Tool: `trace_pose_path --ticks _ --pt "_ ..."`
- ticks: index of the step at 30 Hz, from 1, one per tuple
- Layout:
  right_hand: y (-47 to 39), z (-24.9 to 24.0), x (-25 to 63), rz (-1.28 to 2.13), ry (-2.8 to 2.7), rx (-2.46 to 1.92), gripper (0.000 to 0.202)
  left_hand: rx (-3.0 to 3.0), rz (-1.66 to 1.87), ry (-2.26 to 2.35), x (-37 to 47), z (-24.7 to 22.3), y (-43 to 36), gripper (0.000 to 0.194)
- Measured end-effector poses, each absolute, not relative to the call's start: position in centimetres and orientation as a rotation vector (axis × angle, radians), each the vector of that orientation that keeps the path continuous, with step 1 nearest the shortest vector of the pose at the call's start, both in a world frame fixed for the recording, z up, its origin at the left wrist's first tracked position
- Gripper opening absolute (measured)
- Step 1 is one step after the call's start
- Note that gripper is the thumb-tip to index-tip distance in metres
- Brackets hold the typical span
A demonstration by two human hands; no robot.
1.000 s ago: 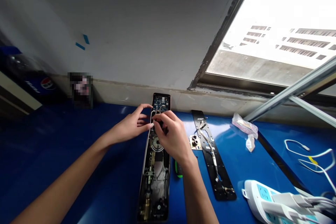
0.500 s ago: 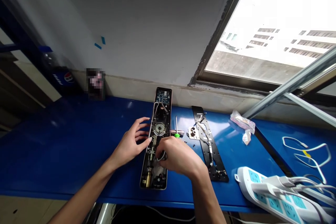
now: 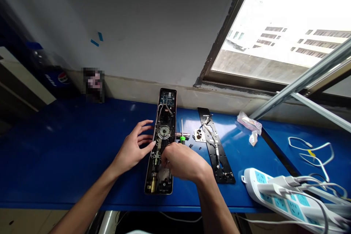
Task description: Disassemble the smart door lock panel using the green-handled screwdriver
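An opened smart door lock housing (image 3: 163, 117) lies lengthwise on the blue table, with a circuit board (image 3: 168, 97) at its far end and a brass cylinder (image 3: 153, 185) at its near end. My left hand (image 3: 133, 148) is open at the housing's left side, fingers spread, thumb at the edge. Over the lower right part of the housing, my right hand (image 3: 183, 161) is closed, its fingertips reaching inside; what they pinch is hidden. Just beyond it lies a screwdriver with a green handle (image 3: 182, 139), crossing a shiny metal cylinder (image 3: 187, 136).
Right of the housing are a small metal plate (image 3: 199, 135), tiny loose screws (image 3: 191, 146) and a long black mounting plate (image 3: 222, 161) with cables. A white power strip (image 3: 276, 193) stands at the front right. A plastic bag (image 3: 249, 122) and a white cable (image 3: 315, 146) lie farther right.
The whole view has shifted slightly. A pale cable loop that showed by my right fingertips is now out of sight, and those fingers are tucked further in. My left hand keeps its place.
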State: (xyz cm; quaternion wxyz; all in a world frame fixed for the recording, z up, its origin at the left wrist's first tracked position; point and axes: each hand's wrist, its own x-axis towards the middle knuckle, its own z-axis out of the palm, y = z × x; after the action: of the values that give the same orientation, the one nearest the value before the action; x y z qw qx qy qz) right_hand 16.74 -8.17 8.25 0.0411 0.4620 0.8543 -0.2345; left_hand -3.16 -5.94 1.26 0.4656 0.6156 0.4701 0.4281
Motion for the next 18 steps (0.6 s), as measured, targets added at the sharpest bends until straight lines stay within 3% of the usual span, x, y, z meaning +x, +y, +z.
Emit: trace_pose_path --ticks 14,18 --pt "-7.3 8.2 16.9 -0.782 2.630 1.329 0.029 1.604 1.033 1.174 -3.4 1.4 -5.8 0.066" --pt "-6.3 9.5 18.4 -0.932 2.720 1.247 0.031 1.785 1.077 1.252 -3.4 1.8 -5.2 0.054"
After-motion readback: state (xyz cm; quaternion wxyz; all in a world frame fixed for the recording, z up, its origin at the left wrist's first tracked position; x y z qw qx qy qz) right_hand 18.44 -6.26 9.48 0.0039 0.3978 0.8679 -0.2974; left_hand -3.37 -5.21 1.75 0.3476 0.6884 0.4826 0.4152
